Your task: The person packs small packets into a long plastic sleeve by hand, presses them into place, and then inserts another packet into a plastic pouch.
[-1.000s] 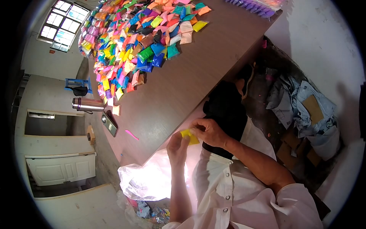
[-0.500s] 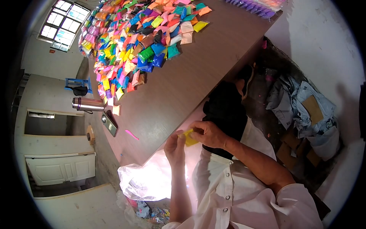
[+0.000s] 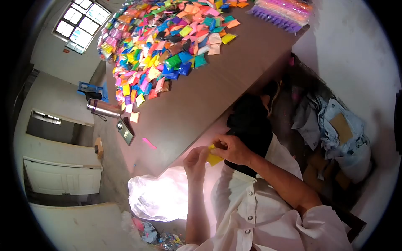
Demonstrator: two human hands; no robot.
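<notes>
Close in front of my body, both hands pinch a small yellow packet [image 3: 215, 159]. My left hand [image 3: 195, 162] has thumb and fingertips closed at the packet's left upper edge. From the other side my right hand [image 3: 234, 149] grips the top of it, fingers bent. The packet hangs below the fingertips, partly covered by them. On the table [image 3: 188, 108] beyond the hands lies a curved pink strip [image 3: 149, 143]. Farther off spreads a large pile of coloured packets [image 3: 167, 54].
A steel flask [image 3: 104, 108] lies near a phone-like device [image 3: 124, 131] at the table's left edge. Purple and orange packs [image 3: 284, 14] stand at the far corner. A clear plastic bag [image 3: 155, 196] hangs below the near edge. Grey bags [image 3: 339, 121] and cardboard lie at the right.
The view has tilted slightly, shifting the table and pile. Both hands remain on the yellow packet, with the fingers of the right hand slightly repositioned at its top.
</notes>
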